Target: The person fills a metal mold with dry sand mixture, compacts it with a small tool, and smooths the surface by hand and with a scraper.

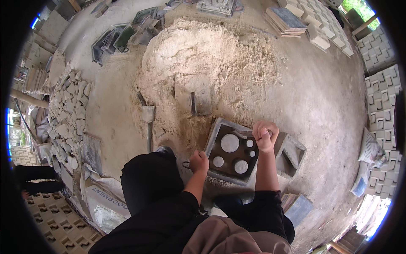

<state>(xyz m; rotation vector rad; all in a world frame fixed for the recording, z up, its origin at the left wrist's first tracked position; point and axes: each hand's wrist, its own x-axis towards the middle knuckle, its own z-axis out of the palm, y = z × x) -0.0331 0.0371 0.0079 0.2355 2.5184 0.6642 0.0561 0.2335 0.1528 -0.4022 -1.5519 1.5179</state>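
A square grey metal mould [227,178] lies on the ground in front of me. Inside it, several pale round discs [229,143] of different sizes stand out from a darker bed. My left hand [197,162] is closed at the mould's left side, on a dark metal loop handle [185,164] whose end sticks out past the fist. At the opposite side, my right hand [265,135] makes a fist over the upper right rim. What the right fingers hold, if anything, is hidden. A second metal mould [298,148] touches or nearly touches the first on its right.
Beyond the mould spreads a heap of pale powdery sand [194,51] with a flat plate [203,95] on it. A shovel [149,127] lies left of centre. Broken rubble [67,110] and a cement sack [108,199] are at left; stacked blocks [382,97] line the right.
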